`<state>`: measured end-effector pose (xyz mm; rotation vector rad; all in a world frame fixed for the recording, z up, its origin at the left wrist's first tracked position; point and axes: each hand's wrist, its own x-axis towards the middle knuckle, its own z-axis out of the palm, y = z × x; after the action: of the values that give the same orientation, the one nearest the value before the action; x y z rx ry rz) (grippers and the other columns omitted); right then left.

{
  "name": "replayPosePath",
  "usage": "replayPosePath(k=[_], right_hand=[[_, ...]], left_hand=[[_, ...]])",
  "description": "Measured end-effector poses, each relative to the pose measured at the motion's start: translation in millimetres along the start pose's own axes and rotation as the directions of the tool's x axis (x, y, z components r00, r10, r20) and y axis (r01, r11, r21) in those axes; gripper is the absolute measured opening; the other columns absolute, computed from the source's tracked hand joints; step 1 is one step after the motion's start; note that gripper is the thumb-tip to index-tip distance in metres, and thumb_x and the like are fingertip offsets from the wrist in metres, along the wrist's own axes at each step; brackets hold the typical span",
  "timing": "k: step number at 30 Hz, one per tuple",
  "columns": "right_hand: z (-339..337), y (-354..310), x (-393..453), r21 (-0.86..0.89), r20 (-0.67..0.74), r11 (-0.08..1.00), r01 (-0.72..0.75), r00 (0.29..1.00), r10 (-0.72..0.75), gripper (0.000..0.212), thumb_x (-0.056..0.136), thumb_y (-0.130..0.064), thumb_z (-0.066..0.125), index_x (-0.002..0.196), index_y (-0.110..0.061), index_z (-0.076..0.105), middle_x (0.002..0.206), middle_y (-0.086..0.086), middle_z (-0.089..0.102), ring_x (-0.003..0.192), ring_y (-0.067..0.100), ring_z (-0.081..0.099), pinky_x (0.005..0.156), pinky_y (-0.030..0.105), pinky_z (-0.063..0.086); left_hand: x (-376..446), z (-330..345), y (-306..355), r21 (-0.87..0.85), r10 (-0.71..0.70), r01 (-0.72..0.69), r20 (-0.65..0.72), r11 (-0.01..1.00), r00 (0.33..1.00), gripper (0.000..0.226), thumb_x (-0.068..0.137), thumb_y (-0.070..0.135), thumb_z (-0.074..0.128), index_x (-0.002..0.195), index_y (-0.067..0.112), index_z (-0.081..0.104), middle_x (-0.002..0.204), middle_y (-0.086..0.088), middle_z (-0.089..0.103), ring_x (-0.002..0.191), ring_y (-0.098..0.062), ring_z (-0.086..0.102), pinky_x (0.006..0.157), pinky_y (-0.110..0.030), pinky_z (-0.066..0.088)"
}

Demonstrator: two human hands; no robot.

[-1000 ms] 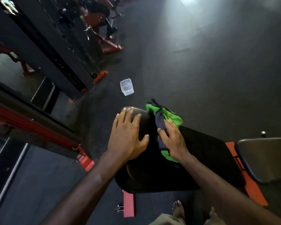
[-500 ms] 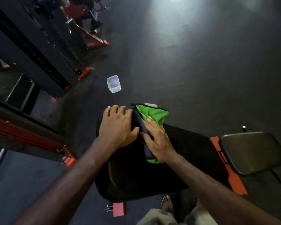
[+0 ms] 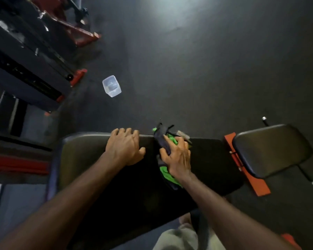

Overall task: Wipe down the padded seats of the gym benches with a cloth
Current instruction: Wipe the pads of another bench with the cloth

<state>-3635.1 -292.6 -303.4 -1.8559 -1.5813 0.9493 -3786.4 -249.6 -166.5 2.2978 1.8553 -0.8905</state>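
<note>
A black padded bench pad (image 3: 83, 156) lies across the lower middle of the view. On its far side, my right hand (image 3: 177, 157) presses a green and dark cloth (image 3: 167, 175) onto the padding, fingers curled over the bunched fabric. My left hand (image 3: 124, 148) rests on the pad just left of the cloth, with its fingertips bent over the far edge. A second, smaller black pad (image 3: 271, 150) sits to the right on an orange frame (image 3: 249, 174).
A clear plastic container (image 3: 111, 86) stands on the dark rubber floor beyond the bench. Black and red gym machines (image 3: 34, 69) fill the left side. My foot and trouser leg (image 3: 179, 235) show below the bench.
The view has swung, so the bench now lies crosswise. My right hand with the cloth has moved to the pad's far edge. My left hand has stayed on the pad beside it.
</note>
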Motion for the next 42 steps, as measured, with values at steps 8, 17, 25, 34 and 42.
replayPosePath(k=[8, 17, 25, 34, 42], right_hand=[[7.1, 89.7, 14.4, 0.012, 0.085, 0.996, 0.083, 0.993, -0.084, 0.065, 0.099, -0.053, 0.038, 0.161, -0.035, 0.027, 0.169, -0.006, 0.025, 0.157, 0.016, 0.020, 0.119, 0.048, 0.031], [2.1, 196.8, 31.4, 0.082, 0.159, 0.986, 0.145, 0.975, -0.157, 0.064, 0.098, -0.038, 0.043, 0.160, -0.024, 0.033, 0.168, 0.002, 0.030, 0.157, 0.020, 0.020, 0.127, 0.044, 0.020], [-9.1, 206.8, 8.1, 0.093, 0.172, 0.996, 0.002, 0.985, -0.018, 0.064, 0.098, -0.034, 0.042, 0.160, -0.020, 0.034, 0.167, 0.006, 0.030, 0.158, 0.021, 0.020, 0.127, 0.036, 0.017], [-29.3, 113.6, 20.8, 0.082, 0.296, 0.987, -0.140, 0.949, 0.110, 0.056, 0.097, -0.022, 0.044, 0.149, -0.004, 0.050, 0.157, 0.017, 0.046, 0.149, 0.030, 0.039, 0.124, 0.033, 0.020], [-33.0, -4.7, -0.6, 0.181, 0.337, 0.940, 0.290, 0.879, -0.336, 0.049, 0.099, -0.014, 0.060, 0.147, -0.017, 0.056, 0.153, 0.002, 0.053, 0.144, 0.018, 0.044, 0.114, 0.014, 0.020]], left_hand=[[61.6, 29.6, 83.0, -0.096, 0.053, -0.046, 0.072, 0.994, 0.996, 0.053, 0.095, 0.056, 0.042, 0.135, 0.021, 0.050, 0.133, -0.008, 0.059, 0.123, -0.028, 0.054, 0.106, -0.041, 0.037], [107.2, 71.3, 161.0, -0.135, 0.067, -0.060, 0.047, 0.989, 0.997, 0.083, 0.079, 0.070, 0.029, 0.139, 0.017, 0.049, 0.136, -0.009, 0.055, 0.128, -0.028, 0.049, 0.117, -0.044, 0.029], [109.9, 71.6, 188.8, -0.119, 0.041, -0.023, 0.149, 0.993, 0.988, 0.093, 0.084, 0.067, 0.027, 0.162, 0.017, 0.020, 0.168, -0.013, 0.020, 0.155, -0.031, 0.016, 0.127, -0.047, 0.005], [54.3, 36.5, 142.2, -0.223, -0.012, 0.029, 0.077, 0.974, 0.997, 0.077, 0.093, 0.054, 0.050, 0.159, 0.018, 0.031, 0.171, -0.011, 0.014, 0.158, -0.028, 0.009, 0.128, -0.044, 0.006], [-38.6, 2.1, 56.6, -0.285, -0.206, 0.169, -0.103, 0.943, 0.973, 0.066, 0.083, 0.048, 0.043, 0.140, 0.016, 0.052, 0.152, -0.008, 0.047, 0.143, -0.028, 0.036, 0.123, -0.046, 0.016]])
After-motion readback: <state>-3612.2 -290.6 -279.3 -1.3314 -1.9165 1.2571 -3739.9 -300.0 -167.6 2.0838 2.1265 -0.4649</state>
